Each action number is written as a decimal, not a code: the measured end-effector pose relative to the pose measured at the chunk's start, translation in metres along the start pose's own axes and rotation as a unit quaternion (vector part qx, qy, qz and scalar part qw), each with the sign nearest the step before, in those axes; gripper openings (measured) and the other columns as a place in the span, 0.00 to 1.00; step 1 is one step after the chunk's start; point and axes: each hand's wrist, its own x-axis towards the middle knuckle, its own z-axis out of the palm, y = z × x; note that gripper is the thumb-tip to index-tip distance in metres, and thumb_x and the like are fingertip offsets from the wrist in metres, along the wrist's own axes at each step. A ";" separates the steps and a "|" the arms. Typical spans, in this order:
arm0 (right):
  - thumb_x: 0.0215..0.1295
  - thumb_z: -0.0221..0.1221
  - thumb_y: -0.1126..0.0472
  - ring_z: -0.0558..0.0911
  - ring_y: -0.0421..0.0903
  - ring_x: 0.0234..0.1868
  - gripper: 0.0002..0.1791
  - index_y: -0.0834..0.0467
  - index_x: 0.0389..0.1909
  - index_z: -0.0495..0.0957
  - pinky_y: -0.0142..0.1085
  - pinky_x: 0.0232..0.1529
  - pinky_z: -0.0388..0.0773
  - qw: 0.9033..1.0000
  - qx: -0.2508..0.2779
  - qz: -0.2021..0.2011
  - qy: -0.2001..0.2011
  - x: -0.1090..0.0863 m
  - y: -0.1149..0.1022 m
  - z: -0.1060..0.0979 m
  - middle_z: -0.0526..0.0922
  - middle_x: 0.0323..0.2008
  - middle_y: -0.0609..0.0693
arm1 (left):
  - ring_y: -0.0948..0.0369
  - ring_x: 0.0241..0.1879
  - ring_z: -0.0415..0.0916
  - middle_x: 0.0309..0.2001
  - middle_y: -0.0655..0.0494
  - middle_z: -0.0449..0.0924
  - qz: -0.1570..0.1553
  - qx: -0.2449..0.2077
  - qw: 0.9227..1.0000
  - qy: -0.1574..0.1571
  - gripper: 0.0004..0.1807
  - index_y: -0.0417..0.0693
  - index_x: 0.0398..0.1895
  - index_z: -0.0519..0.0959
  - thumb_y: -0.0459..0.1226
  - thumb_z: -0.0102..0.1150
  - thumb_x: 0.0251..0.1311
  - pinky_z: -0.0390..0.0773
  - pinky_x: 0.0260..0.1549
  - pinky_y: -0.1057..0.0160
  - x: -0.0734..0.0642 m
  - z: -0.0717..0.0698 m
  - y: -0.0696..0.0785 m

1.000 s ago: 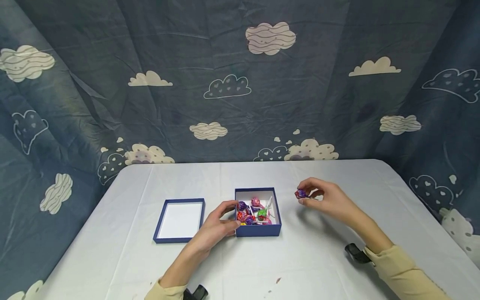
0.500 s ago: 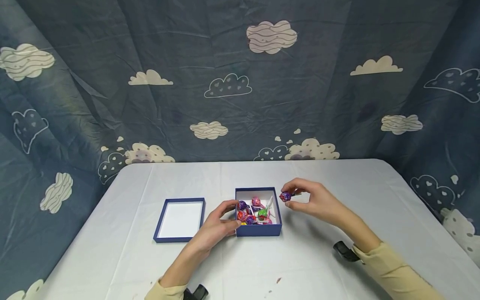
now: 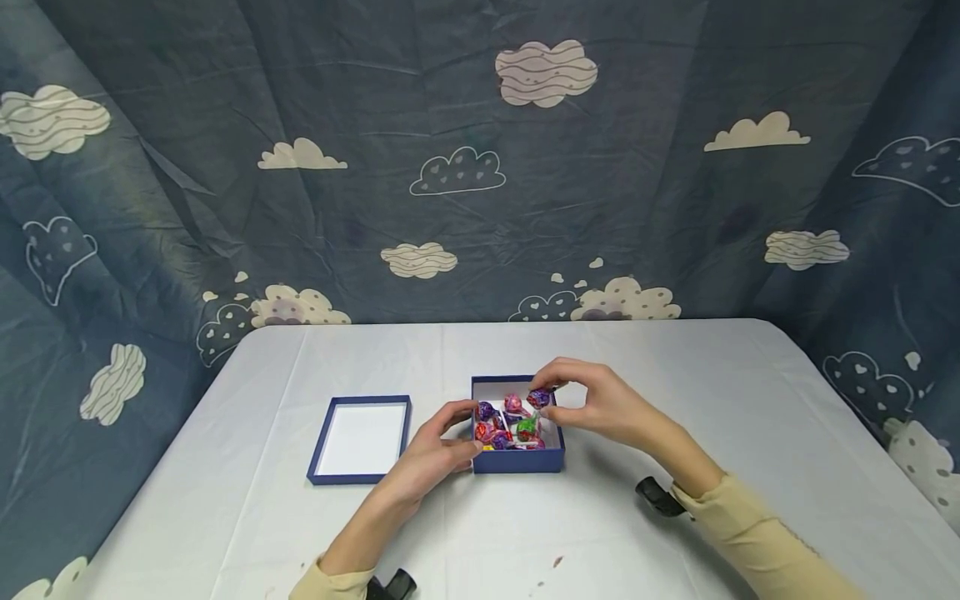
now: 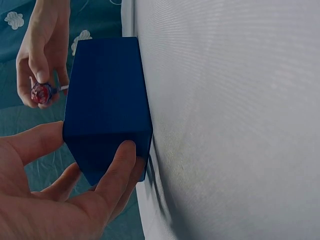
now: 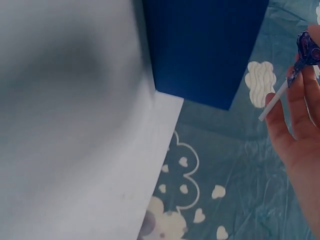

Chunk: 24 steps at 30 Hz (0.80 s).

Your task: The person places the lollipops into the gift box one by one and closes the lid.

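Observation:
A blue box (image 3: 519, 462) with a white inside sits mid-table, holding several wrapped lollipops (image 3: 527, 428) in purple, red, pink and green. At its left end my left hand (image 3: 426, 454) grips the box, fingers and thumb spread against the wall and rim. My right hand (image 3: 603, 404) pinches a purple-wrapped lollipop (image 3: 538, 398) over the box's right rim. In the right wrist view, the white stick of this lollipop (image 5: 306, 50) points down and left beside the fingers. The left wrist view shows the box (image 4: 107, 90) from outside, its contents hidden.
Left of the box lies its blue-edged lid (image 3: 345, 480), white inside face up. A white cloth covers the table (image 3: 255, 467). Behind it hangs a dark blue curtain (image 3: 450, 100) with cloud prints. Black wrist cameras (image 3: 658, 497) sit at both cuffs.
My right hand has moved left with the lollipop, from beyond the box's right side to over its right rim. My left hand stays at the box.

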 end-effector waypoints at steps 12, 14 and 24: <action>0.60 0.68 0.63 0.79 0.41 0.46 0.16 0.53 0.50 0.81 0.50 0.50 0.75 0.998 0.044 -0.003 -0.040 0.015 0.011 0.020 0.82 0.45 0.40 | 0.49 0.51 0.77 0.71 0.39 0.60 0.005 -0.010 1.000 -0.006 0.32 0.46 0.69 0.67 0.32 0.61 0.59 0.78 0.48 0.48 0.000 -0.001 0.001; 0.60 0.68 0.63 0.79 0.42 0.46 0.17 0.54 0.50 0.81 0.50 0.51 0.75 0.998 0.044 0.007 -0.048 0.017 0.012 0.022 0.82 0.45 0.39 | 0.49 0.51 0.78 0.71 0.39 0.60 0.006 -0.009 1.000 -0.006 0.32 0.46 0.69 0.67 0.32 0.61 0.59 0.78 0.48 0.49 0.000 -0.001 0.001; 0.59 0.67 0.66 0.79 0.47 0.44 0.17 0.57 0.50 0.82 0.49 0.48 0.77 0.998 0.009 0.022 -0.059 0.024 0.018 0.036 0.82 0.43 0.40 | 0.48 0.51 0.78 0.70 0.39 0.60 0.011 -0.010 1.000 -0.008 0.32 0.45 0.69 0.66 0.31 0.60 0.59 0.79 0.47 0.51 0.000 -0.002 0.000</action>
